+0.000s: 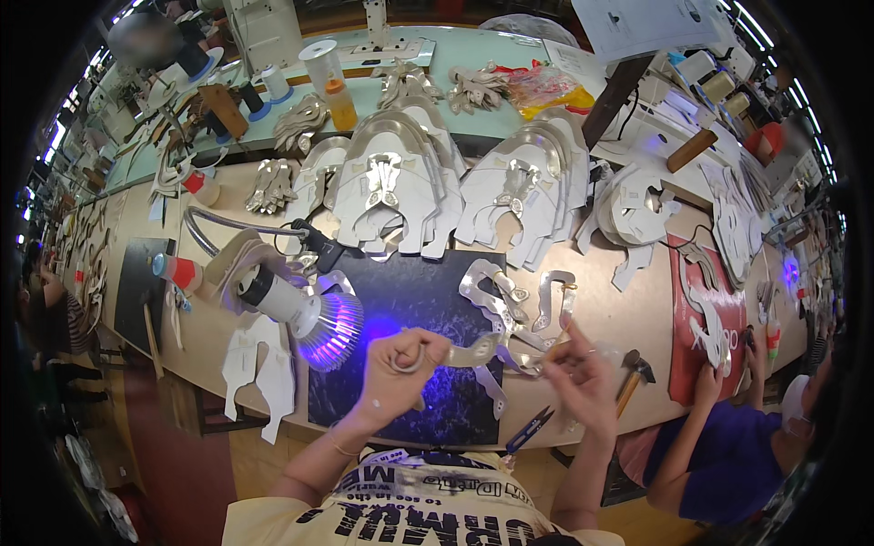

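My left hand (pixel 403 371) is closed above the black board, gripping a shiny pale-gold strip, seemingly a shoe-upper piece (pixel 475 352), that reaches out to the right. To its right, my right hand (pixel 583 378) pinches a thin stick-like tool (pixel 558 340) pointing away from me; its exact kind is too small to make out. Several loose metallic cut pieces (pixel 492 287) lie just beyond the hands, overlapping the board's right edge. One curved piece (pixel 546 300) rests on the tabletop near the right fingertips. Below the strip, another narrow piece (pixel 492 393) lies on the board.
A lamp (pixel 328 329) glowing violet-blue stands close to my left hand over the black board (pixel 391 291). Snips (pixel 530 428) and a hammer (pixel 630 382) lie near the front edge. Stacked white-and-gold uppers (pixel 382 182) line the back. At right, a co-worker (pixel 719 455) handles pieces over a red mat (pixel 687 364).
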A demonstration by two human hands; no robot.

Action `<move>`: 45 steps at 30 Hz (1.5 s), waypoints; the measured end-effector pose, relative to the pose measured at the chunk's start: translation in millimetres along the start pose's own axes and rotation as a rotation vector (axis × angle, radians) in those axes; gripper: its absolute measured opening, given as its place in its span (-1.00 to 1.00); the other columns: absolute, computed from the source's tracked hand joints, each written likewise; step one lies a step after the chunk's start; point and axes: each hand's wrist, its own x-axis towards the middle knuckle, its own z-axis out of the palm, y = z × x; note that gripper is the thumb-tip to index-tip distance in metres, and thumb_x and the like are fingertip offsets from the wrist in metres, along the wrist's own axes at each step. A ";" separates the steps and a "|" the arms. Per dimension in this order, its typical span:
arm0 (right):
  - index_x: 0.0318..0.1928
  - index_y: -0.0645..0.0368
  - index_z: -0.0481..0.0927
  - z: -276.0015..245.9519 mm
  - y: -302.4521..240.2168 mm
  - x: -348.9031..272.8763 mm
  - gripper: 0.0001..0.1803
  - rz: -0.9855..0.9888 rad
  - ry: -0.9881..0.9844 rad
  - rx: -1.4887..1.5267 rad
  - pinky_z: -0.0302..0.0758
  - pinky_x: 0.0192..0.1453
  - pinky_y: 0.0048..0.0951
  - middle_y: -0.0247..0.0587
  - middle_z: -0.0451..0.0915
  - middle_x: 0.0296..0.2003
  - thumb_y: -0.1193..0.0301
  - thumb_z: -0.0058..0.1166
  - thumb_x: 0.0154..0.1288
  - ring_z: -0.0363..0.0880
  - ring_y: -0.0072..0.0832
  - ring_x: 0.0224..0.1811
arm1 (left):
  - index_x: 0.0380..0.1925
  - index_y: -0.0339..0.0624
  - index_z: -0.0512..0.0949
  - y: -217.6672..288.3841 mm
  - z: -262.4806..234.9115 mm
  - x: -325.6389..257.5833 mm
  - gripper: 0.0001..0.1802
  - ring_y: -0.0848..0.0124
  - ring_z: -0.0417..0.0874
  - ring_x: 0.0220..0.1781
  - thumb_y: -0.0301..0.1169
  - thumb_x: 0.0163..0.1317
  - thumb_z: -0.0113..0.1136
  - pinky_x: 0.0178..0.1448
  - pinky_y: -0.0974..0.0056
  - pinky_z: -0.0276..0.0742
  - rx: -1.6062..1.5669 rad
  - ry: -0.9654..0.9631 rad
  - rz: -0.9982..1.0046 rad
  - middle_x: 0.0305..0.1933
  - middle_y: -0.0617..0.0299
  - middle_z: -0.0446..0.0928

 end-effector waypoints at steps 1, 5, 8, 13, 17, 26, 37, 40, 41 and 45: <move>0.41 0.23 0.34 -14.2 1.0 -0.4 -0.34 0.024 0.079 -0.002 0.58 -0.08 -0.54 -0.26 0.63 -0.21 0.66 0.16 0.29 0.61 -0.59 -0.20 | -0.64 -0.12 0.01 1.8 -7.0 0.2 -0.43 0.71 0.31 -0.51 -0.55 0.36 0.20 -0.52 0.47 0.32 -0.023 0.053 -0.020 -0.35 0.12 0.64; 0.06 0.30 0.63 -70.9 -1.2 6.5 -0.66 0.178 0.321 -0.446 0.55 -0.17 -0.52 -0.16 0.63 -0.22 0.48 0.23 0.29 0.62 -0.51 -0.23 | -0.54 -0.24 0.34 0.4 -19.5 -5.2 -0.63 0.57 0.37 -0.45 -0.41 0.26 0.36 -0.36 0.36 0.33 0.264 -0.116 0.056 -0.21 0.14 0.63; -0.08 0.28 0.68 -90.5 4.3 12.0 -0.64 0.235 0.424 -1.172 0.55 -0.07 -0.33 -0.05 0.63 -0.18 0.26 0.30 0.23 0.62 -0.29 -0.13 | -0.52 -0.24 0.38 -8.6 -8.6 -13.5 -0.65 0.51 0.41 -0.38 -0.38 0.22 0.40 -0.29 0.31 0.37 0.243 -0.255 0.070 -0.13 0.13 0.59; 0.05 0.22 0.63 -124.5 27.5 57.9 -0.43 0.035 0.430 -1.200 0.48 0.12 -0.12 0.02 0.59 -0.08 0.10 0.35 0.14 0.55 -0.07 0.01 | -0.46 -0.27 0.43 -18.5 8.3 -24.3 -0.75 0.51 0.38 -0.39 -0.45 0.22 0.33 -0.26 0.34 0.36 0.226 -0.303 0.058 -0.13 0.13 0.58; 0.36 0.03 0.39 -140.4 57.4 130.3 -0.27 -0.099 0.402 -1.233 0.44 0.28 -0.09 0.14 0.41 0.26 0.12 0.28 0.22 0.43 0.07 0.25 | -0.48 -0.30 0.42 -17.6 8.5 -26.8 -0.77 0.57 0.35 -0.38 -0.48 0.24 0.29 -0.23 0.38 0.33 0.258 -0.342 -0.038 -0.16 0.15 0.57; 0.44 -0.01 0.29 -119.1 109.7 175.9 -0.37 0.136 0.108 -1.536 0.37 0.38 0.01 0.20 0.20 0.43 0.15 -0.03 0.41 0.25 0.16 0.43 | -0.47 -0.26 0.39 -28.6 3.6 -22.9 -0.75 0.62 0.38 -0.38 -0.46 0.29 0.27 -0.27 0.42 0.34 0.235 -0.220 -0.099 -0.11 0.14 0.61; 0.52 0.01 0.14 -124.0 118.1 168.1 -0.34 0.189 0.076 -1.075 0.09 0.56 -0.08 0.46 -0.33 0.51 0.24 -0.11 0.47 -0.15 0.23 0.57 | -0.54 -0.28 0.39 -24.1 19.4 -14.5 -0.67 0.53 0.48 -0.30 -0.42 0.27 0.34 -0.20 0.36 0.40 0.269 -0.253 -0.132 -0.17 0.10 0.63; 0.51 0.02 0.16 -125.3 114.3 166.5 -0.34 0.184 0.067 -1.073 0.09 0.57 -0.09 0.53 -0.38 0.49 0.24 -0.08 0.45 -0.18 0.25 0.57 | -0.54 -0.29 0.39 -23.4 20.9 -15.4 -0.66 0.52 0.49 -0.29 -0.41 0.28 0.34 -0.19 0.35 0.42 0.247 -0.246 -0.160 -0.17 0.09 0.63; 0.51 0.02 0.17 -125.1 113.2 166.6 -0.34 0.180 0.068 -1.080 0.09 0.57 -0.09 0.53 -0.38 0.48 0.24 -0.08 0.45 -0.18 0.26 0.57 | -0.54 -0.29 0.39 -23.5 21.0 -15.9 -0.66 0.53 0.49 -0.28 -0.41 0.28 0.34 -0.19 0.35 0.42 0.257 -0.249 -0.151 -0.17 0.09 0.62; 0.49 0.06 0.20 -124.4 108.1 166.8 -0.35 0.194 0.081 -0.999 0.09 0.57 -0.11 0.51 -0.36 0.49 0.23 -0.07 0.44 -0.25 0.30 0.57 | -0.53 -0.29 0.39 -23.3 20.8 -17.7 -0.67 0.53 0.50 -0.27 -0.42 0.28 0.33 -0.18 0.37 0.43 0.264 -0.254 -0.147 -0.16 0.09 0.62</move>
